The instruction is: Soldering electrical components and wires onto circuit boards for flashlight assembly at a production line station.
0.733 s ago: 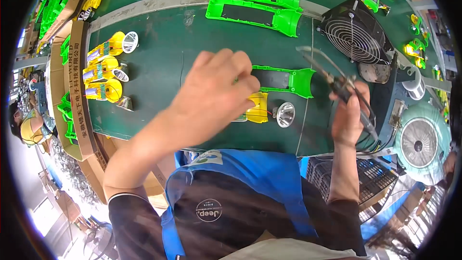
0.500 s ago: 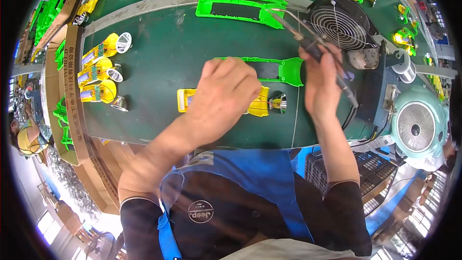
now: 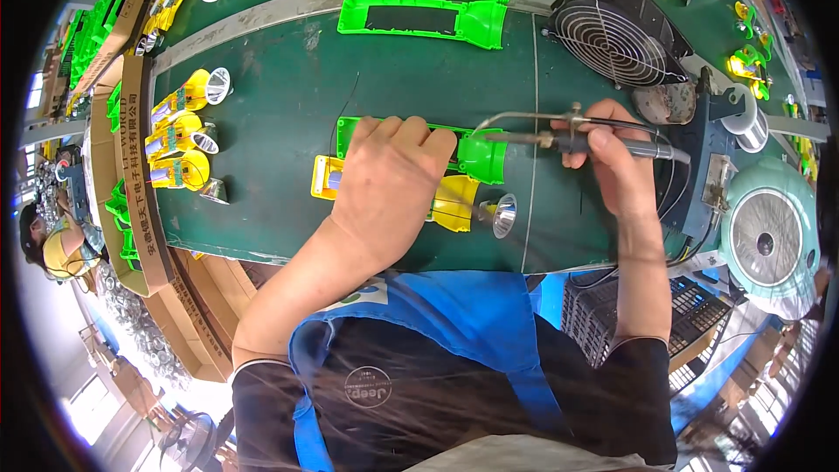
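Observation:
My right hand (image 3: 622,162) grips a soldering iron (image 3: 642,148) with a thin curved metal tube fixed alongside it. The iron's tip points left, over the wide end of a green plastic casing (image 3: 485,159). My left hand (image 3: 389,188) lies over the middle of that casing with its fingers curled down; what they pinch is hidden underneath. Partly below the same hand is a yellow casing half (image 3: 455,205), with a shiny reflector cup (image 3: 504,216) at its right end. A thin dark wire (image 3: 343,107) rises beside the green casing's left end.
Two green casings (image 3: 419,19) lie at the back, left of a black fan (image 3: 612,39). Several yellow assemblies with reflectors (image 3: 179,133) sit left, beside a cardboard box (image 3: 140,166). Solder spool (image 3: 750,131), blue-grey soldering station (image 3: 695,175) and pale green fan (image 3: 765,232) stand right.
The soldering iron has swung from pointing up and away to pointing left, over the green casing. The green and yellow casings have shifted and tilted slightly; my left hand has moved a little nearer.

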Demonstrator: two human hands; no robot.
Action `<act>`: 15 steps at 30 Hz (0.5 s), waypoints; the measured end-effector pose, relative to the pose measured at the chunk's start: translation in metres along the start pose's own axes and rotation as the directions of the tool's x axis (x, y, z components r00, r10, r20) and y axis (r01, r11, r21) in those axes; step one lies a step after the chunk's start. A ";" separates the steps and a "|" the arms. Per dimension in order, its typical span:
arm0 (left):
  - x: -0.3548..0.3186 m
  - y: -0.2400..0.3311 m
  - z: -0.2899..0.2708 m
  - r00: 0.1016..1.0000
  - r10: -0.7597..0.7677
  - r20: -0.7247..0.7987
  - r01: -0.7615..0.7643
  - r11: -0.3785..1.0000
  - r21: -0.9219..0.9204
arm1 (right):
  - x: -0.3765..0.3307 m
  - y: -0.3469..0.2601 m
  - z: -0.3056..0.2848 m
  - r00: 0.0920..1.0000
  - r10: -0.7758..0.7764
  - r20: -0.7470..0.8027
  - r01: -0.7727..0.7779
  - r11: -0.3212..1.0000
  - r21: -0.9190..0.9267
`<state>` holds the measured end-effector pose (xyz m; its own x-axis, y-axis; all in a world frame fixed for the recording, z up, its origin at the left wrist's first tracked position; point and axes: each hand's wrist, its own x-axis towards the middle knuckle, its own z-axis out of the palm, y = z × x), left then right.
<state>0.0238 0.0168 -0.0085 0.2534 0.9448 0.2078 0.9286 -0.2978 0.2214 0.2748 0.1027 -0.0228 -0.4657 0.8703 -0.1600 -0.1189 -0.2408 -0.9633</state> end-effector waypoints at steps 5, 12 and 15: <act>0.008 -0.001 -0.006 0.993 0.000 0.121 0.003 1.000 -0.028 | 0.008 -0.015 0.005 0.986 0.112 0.125 -0.081 0.969 -0.233; 0.011 -0.002 -0.010 0.989 0.009 0.145 -0.003 0.999 -0.038 | 0.012 -0.022 0.014 0.982 0.133 0.133 -0.079 0.932 -0.353; 0.014 -0.002 -0.013 0.980 0.012 0.200 -0.007 1.000 -0.029 | 0.011 -0.023 0.016 0.983 0.116 0.145 -0.060 0.937 -0.344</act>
<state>0.0216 0.0284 0.0062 0.3140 0.9493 0.0160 0.9187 -0.3081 0.2473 0.2582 0.1111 0.0008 -0.5988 0.7648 -0.2377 0.2183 -0.1298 -0.9672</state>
